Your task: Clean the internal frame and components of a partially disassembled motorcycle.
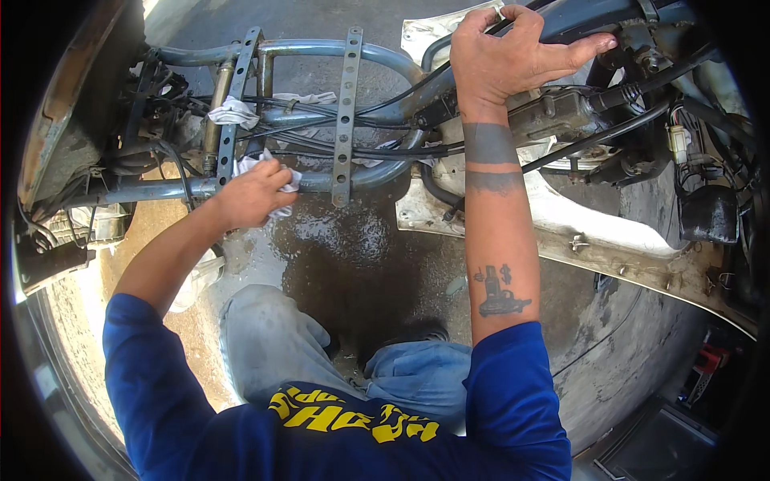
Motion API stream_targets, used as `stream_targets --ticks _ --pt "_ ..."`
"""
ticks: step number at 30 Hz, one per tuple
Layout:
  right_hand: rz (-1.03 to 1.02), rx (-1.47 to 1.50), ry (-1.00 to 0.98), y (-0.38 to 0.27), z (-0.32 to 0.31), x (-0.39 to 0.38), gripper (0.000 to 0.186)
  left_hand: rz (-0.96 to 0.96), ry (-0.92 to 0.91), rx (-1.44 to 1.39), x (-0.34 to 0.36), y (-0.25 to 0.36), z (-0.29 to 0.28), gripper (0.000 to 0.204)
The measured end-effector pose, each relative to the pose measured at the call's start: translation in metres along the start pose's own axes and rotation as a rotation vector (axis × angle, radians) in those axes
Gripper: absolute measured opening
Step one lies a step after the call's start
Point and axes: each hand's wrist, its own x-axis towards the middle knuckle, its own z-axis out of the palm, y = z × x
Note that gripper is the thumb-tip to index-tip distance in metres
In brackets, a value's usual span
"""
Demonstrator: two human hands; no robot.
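Observation:
A blue-grey tubular frame (368, 174) with perforated metal crossbars (347, 112) and black cables lies across the view. My left hand (255, 192) is closed on a crumpled white rag (281, 210) at the lower tube, beside the left-middle crossbar. Higher at the right, my right hand (507, 56) has its fingers curled over the upper frame tube (573, 20), one digit stretched out to the right. Another white rag (233, 114) is draped on the left crossbar. What lies under both hands is partly hidden.
A cream body panel (609, 232) sits below the frame at the right, near dark hoses and wiring (706, 152). A rusty-edged panel (48, 136) stands at the far left. The concrete floor (321, 248) is wet beneath the frame. A red tool-like object (710, 361) is at lower right.

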Motion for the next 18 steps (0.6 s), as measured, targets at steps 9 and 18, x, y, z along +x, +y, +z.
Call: stream_targets --ticks 9,18 --pt "0.041 0.052 -0.036 0.002 -0.003 -0.001 0.016 0.038 0.149 0.185 -0.011 -0.003 0.012 0.022" --pt "0.086 0.12 -0.114 -0.004 -0.006 0.0 0.018 -0.042 0.231 -0.111 0.104 0.053 0.008 0.035"
